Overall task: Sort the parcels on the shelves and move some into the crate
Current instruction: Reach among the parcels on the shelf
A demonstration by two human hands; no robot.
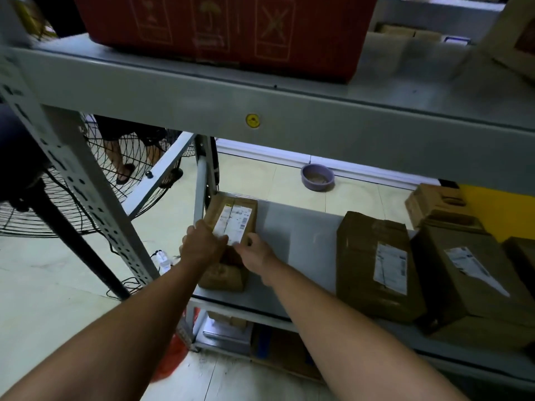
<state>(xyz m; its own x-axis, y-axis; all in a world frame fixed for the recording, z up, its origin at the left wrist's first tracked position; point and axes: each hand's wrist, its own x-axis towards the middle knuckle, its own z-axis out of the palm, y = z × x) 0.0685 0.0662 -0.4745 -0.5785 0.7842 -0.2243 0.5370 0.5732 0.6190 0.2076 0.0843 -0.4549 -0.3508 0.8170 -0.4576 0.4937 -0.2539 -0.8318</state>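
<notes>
Both hands met on a small labelled parcel [235,219] at the left end of the middle shelf [298,241], tight against the rear upright. The left hand [202,247] curled its fingers over the near left edge. The right hand [254,252] pinched the near right corner, so the parcel was held from both sides. The shipping label faced up, probably so it could be read before deciding where the parcel belonged.

It appeared to sit on a second small cardboard parcel [224,277], which stuck out toward six o'clock under the wrists. Toward three o'clock from the hands, well apart, lay a large brown parcel [373,267] and beside it a taped carton [469,282], both label up. A small box [438,202] stood behind them at two o'clock.

At twelve o'clock a red carton [225,30] filled the upper shelf. A floor fan [115,160] stood at ten o'clock and a purple bowl [317,177] at one o'clock. No crate was in view.
</notes>
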